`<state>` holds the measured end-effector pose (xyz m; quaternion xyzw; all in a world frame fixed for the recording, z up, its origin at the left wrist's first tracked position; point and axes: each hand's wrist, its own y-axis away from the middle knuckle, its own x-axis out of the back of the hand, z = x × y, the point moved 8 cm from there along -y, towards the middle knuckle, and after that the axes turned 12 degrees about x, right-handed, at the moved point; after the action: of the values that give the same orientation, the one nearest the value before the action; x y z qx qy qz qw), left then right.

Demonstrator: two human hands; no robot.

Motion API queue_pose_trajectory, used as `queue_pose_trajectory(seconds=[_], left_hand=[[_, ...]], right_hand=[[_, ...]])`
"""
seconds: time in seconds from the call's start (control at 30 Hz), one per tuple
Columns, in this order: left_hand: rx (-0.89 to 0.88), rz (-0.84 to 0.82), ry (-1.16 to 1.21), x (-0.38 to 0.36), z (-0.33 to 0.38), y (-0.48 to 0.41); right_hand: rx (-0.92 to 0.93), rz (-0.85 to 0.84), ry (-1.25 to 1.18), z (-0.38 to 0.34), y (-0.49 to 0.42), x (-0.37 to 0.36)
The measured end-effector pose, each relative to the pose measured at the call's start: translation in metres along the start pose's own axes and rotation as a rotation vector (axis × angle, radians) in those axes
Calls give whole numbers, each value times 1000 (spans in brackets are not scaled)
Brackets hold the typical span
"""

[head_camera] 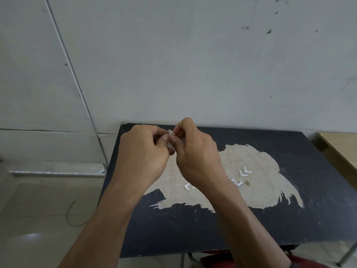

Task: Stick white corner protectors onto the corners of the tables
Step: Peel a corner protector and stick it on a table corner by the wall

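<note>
A black table (pixel 289 219) with a large worn, pale patch stands against the wall. Above its far left part, my left hand (pixel 141 149) and my right hand (pixel 195 149) meet and both pinch a small translucent white corner protector (pixel 170 139) between fingertips. The protector is mostly hidden by my fingers. Small white V-shaped pieces lie on the worn patch: one (pixel 188 187) under my right forearm, one (pixel 237 183) further right, and a pair (pixel 245 171) behind it. The table's far left corner (pixel 122 124) is bare.
A grey wall rises right behind the table. A second, light wooden table (pixel 340 147) stands at the right edge. A thin cable (pixel 72 213) lies on the tiled floor at the left. Something red (pixel 216 261) shows below the table's front edge.
</note>
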<state>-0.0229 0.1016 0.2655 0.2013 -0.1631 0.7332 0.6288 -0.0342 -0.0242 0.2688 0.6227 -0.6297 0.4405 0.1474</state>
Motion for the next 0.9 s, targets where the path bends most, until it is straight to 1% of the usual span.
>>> queue_pose_trajectory(seconds=[0.23,0.5,0.6,0.9], left_hand=[[10,14,-13,-17,8,0],[37,50,9,-53,21,-4],[53,60,14,-72,27,-8],[123,107,-71,-135,38,-22]], right_hand=[[13,-8,-13,17,1,9],[18,-20,-55,55,-3,27],[17,-29,-77,74,-7,36],[-21,-61,-161,147,-13,48]])
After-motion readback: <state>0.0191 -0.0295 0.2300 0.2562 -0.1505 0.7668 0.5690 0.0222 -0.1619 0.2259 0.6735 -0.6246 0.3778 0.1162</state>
